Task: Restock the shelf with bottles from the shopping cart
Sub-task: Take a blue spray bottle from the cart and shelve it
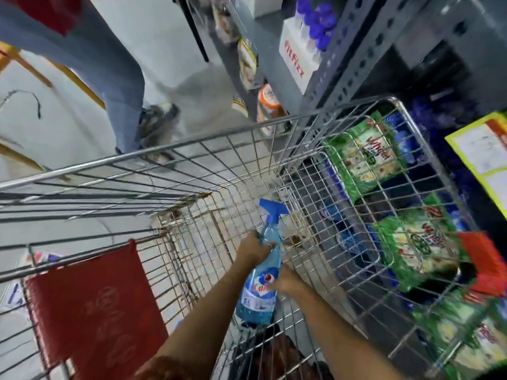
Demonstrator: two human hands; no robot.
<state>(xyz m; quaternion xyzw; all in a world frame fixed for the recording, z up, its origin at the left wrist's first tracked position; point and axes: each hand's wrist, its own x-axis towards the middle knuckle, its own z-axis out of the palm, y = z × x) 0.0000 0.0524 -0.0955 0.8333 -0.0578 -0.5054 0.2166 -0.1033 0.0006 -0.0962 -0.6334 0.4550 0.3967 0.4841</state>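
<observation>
A blue spray bottle (pixel 263 270) with a blue trigger head and a white-and-blue label is held inside the wire shopping cart (pixel 192 145). My left hand (pixel 255 246) grips its neck just below the trigger. My right hand (pixel 285 281) holds the labelled body from the right side. The grey metal shelf (pixel 356 50) rises to the right of the cart. The cart's floor looks bare apart from this bottle.
Green detergent packs (pixel 365 160) fill the lower shelf beside the cart. A white box with blue-capped bottles (pixel 299 56) sits on a higher shelf. A red child-seat flap (pixel 93 305) is at the cart's near left. Another person's legs in jeans (pixel 115 78) stand ahead.
</observation>
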